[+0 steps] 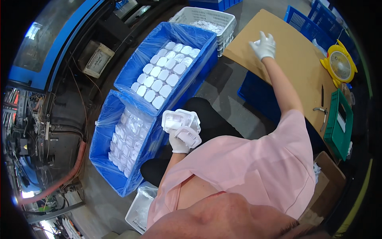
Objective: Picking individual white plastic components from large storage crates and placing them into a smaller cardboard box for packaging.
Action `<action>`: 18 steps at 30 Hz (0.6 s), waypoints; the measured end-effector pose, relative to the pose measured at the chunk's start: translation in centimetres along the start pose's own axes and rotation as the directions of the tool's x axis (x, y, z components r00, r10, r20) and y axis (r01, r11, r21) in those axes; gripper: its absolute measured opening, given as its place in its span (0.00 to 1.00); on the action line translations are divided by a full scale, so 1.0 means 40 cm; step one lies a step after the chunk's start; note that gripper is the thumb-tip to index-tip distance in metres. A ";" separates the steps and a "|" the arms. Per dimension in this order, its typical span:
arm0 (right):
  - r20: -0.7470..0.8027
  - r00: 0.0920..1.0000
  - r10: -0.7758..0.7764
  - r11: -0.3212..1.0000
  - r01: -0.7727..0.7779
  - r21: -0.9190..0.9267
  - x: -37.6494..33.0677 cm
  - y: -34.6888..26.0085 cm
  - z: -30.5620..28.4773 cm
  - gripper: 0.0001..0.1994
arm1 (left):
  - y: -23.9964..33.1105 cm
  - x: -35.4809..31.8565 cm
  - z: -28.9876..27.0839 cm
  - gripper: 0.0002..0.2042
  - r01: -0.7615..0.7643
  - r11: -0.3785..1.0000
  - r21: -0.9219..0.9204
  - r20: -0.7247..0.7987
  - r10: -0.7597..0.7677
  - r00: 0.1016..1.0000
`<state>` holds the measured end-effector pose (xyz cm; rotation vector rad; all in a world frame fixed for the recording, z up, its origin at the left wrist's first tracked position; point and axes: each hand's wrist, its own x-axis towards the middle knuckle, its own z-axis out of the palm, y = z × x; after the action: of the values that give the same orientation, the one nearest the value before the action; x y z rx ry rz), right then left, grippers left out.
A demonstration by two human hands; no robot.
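Note:
My left hand (pixel 178 145), in a white glove, is closed around a few white, shallow plastic shells (pixel 180 120) with rounded corners. They sit in front of my body, close to the blue bins, and the shells hide most of the fingers. Stretched out to the right, my gloved right hand (pixel 264 47) is over the brown tabletop (pixel 278 44). Its fingers are spread and I see nothing held in them. A blue bin (pixel 205 44) lined with clear film holds rows of similar white pieces (pixel 163 74). In a nearer blue bin (pixel 101 149), more white pieces (pixel 127 143) lie under film.
A white crate (pixel 229 24) with small white scraps stands beyond the bins. On the table are a yellow fan (pixel 340 65), a green tray (pixel 336 131) and a small hammer-like tool (pixel 323 113). Machinery (pixel 59 111) with cables fills the left. A cardboard box (pixel 330 179) sits at right.

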<state>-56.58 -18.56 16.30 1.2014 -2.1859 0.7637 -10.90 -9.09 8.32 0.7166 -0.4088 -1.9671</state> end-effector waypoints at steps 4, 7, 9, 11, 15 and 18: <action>0.454 0.795 0.402 0.913 -0.308 -0.267 0.004 0.047 0.020 0.37 | 0.032 -0.029 -0.071 0.22 -0.070 0.990 -0.125 -0.077 0.061 0.995; 0.519 0.675 0.525 0.851 -0.430 -0.302 0.046 0.044 0.045 0.32 | 0.064 -0.070 -0.100 0.20 -0.135 0.971 -0.195 -0.135 0.110 0.985; 0.739 0.667 0.093 0.976 0.084 -0.199 0.080 0.127 0.120 0.26 | 0.088 -0.111 -0.073 0.18 -0.178 0.954 -0.242 -0.211 0.127 0.969; 0.805 0.592 -0.022 0.759 0.534 -0.372 0.065 0.128 0.194 0.24 | 0.102 -0.154 -0.114 0.18 -0.266 0.933 -0.242 -0.264 0.200 0.943; 0.613 0.732 0.295 0.946 -0.133 -0.297 0.078 0.126 0.106 0.34 | 0.157 -0.244 -0.098 0.16 -0.393 0.837 -0.381 -0.380 0.246 0.892; 0.362 0.889 0.279 0.926 -0.149 -0.348 0.068 0.210 0.144 0.35 | 0.167 -0.273 -0.196 0.13 -0.576 0.742 -0.343 -0.463 0.400 0.791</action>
<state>-66.12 -20.35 12.21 1.0294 -2.6942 0.2362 2.55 -2.59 9.40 0.5577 0.1103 -1.3000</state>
